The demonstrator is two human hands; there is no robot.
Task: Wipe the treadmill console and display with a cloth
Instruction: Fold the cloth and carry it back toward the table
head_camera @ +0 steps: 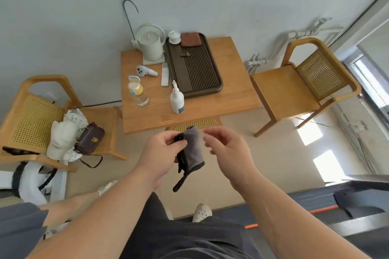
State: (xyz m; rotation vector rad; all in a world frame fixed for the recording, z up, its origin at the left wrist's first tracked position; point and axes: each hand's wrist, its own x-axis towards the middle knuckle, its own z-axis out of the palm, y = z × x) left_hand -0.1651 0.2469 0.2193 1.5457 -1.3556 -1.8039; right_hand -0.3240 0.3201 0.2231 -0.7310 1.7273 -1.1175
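Bare left hand [166, 149], right hand [229, 150] and forearms [109, 206]; dark charcoal shorts [189, 239]; white clog [201, 213] with round holes.

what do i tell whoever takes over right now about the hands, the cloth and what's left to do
Left hand: pinches the folded grey cloth in front of the body; the cloth hangs down from the fingers.
Right hand: fingers loosely curled, holding nothing, just right of the cloth and not touching it.
Treadmill: only what looks like its deck shows at the lower right; console and display are out of view.
White spray bottle: stands on the wooden table ahead.
Done: cloth is in hand.
Left: turn to the treadmill, then wipe console and display. No wiping shows yet.
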